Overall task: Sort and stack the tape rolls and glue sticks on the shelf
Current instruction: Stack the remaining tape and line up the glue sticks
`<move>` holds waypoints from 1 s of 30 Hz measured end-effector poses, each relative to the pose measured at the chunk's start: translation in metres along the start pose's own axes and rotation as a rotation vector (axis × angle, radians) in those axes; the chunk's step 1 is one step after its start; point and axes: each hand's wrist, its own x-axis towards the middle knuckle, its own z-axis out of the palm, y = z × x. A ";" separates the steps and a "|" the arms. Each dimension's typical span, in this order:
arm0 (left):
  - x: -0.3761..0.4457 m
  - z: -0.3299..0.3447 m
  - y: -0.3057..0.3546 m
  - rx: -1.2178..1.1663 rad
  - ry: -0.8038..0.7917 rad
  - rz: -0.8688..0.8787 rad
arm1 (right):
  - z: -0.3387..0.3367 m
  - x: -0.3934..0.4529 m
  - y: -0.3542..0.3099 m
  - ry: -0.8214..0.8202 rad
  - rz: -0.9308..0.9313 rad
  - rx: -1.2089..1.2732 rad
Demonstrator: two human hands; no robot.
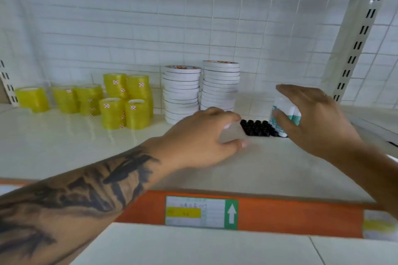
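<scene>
Two tall stacks of white tape rolls (182,92) (220,86) stand at the back of the cream shelf (86,146). Left of them, yellow tape rolls (127,101) stand in short stacks, with more yellow rolls (64,99) further left. A block of glue sticks (256,128) lies with its black caps facing me. My right hand (318,122) grips a bundle of white and teal glue sticks (286,112) just right of and above that block. My left hand (206,135) hovers curved beside the block's left edge, blurred, with nothing clearly in it.
An orange price rail (280,215) with a green-arrow label (201,213) runs along the shelf's front edge. A slotted white upright (361,28) rises at the right, and another (6,84) at the far left. White tiles back the shelf.
</scene>
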 end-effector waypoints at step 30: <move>-0.583 -0.333 -0.433 0.321 0.230 -0.868 | 0.144 0.038 -0.742 -0.477 -0.667 0.389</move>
